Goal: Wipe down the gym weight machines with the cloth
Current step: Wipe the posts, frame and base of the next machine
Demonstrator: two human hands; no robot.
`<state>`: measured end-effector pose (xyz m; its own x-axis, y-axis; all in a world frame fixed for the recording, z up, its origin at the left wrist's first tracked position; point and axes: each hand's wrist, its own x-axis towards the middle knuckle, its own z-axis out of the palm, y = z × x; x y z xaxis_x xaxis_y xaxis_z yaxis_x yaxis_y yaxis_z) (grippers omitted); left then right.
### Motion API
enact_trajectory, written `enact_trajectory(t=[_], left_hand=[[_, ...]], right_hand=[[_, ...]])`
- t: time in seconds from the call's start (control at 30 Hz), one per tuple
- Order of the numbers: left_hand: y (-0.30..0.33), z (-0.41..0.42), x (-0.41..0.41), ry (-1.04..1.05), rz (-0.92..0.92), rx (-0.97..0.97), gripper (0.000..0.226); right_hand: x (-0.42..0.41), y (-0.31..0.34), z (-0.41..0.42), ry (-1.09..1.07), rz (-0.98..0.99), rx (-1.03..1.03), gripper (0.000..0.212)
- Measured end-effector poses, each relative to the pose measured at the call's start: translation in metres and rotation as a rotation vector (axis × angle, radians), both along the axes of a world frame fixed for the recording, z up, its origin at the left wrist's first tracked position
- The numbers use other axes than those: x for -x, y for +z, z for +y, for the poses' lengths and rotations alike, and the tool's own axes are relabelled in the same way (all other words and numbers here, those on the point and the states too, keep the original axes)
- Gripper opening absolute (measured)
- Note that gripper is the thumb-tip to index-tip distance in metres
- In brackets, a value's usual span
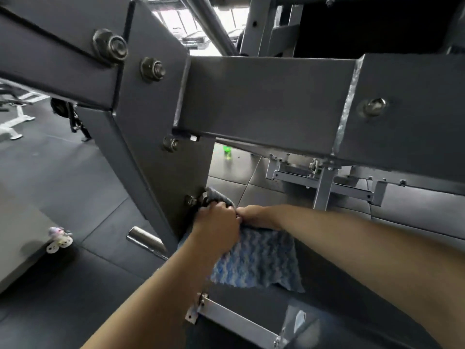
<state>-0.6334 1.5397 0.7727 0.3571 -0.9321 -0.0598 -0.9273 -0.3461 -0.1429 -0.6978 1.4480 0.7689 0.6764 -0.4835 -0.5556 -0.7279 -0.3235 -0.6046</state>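
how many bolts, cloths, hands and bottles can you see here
bolts on the frame: 5
cloth: 1
hands: 2, left hand and right hand, both gripping the cloth
green bottle: 1
total: 9

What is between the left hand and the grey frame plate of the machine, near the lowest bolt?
In the head view, a bunched fold of the blue cloth lies between the left hand and the frame plate, covering the lowest bolt.
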Motion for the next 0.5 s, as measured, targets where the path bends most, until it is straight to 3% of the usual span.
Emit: enact_trajectory(t=[0.1, 0.17, 0.27, 0.3, 0.33, 0.37, 0.4, 0.43, 0.5], left_hand=[[0.018, -0.019, 0.009, -0.135, -0.108, -0.145, 0.029], [0.021, -0.033, 0.01, -0.112, -0.097, -0.231, 0.03], [0.011, -0.048, 0.006, -0.175, 0.228, -0.158, 0.032], [0.011, -0.051, 0.008, -0.196, 0.343, -0.161, 0.032], [0.01, -0.053, 0.009, -0.172, 0.418, -0.187, 0.031], [0.011, -0.053, 0.012, -0.125, 0.446, -0.232, 0.03], [0.009, -0.055, 0.01, -0.106, 0.412, -0.281, 0.034], [0.01, -0.054, 0.011, -0.078, 0.362, -0.319, 0.043], [0.008, -0.055, 0.007, -0.017, 0.286, -0.387, 0.055]], right_hand=[[0.031, 0.001, -0.003, 0.039, 0.033, -0.012, 0.036], [0.045, -0.002, -0.006, -0.002, 0.053, 0.011, 0.035], [0.056, 0.001, -0.012, -0.122, 0.026, -0.08, 0.048], [0.061, 0.003, -0.008, -0.128, 0.007, -0.162, 0.07], [0.065, 0.014, -0.001, -0.059, 0.004, -0.106, 0.093], [0.069, 0.014, -0.001, 0.055, -0.011, -0.013, 0.096], [0.072, 0.009, 0.002, 0.354, 0.114, 0.24, 0.078], [0.067, 0.008, 0.004, 0.322, 0.156, 0.285, 0.057], [0.061, 0.016, 0.005, -0.019, 0.09, 0.127, 0.047]])
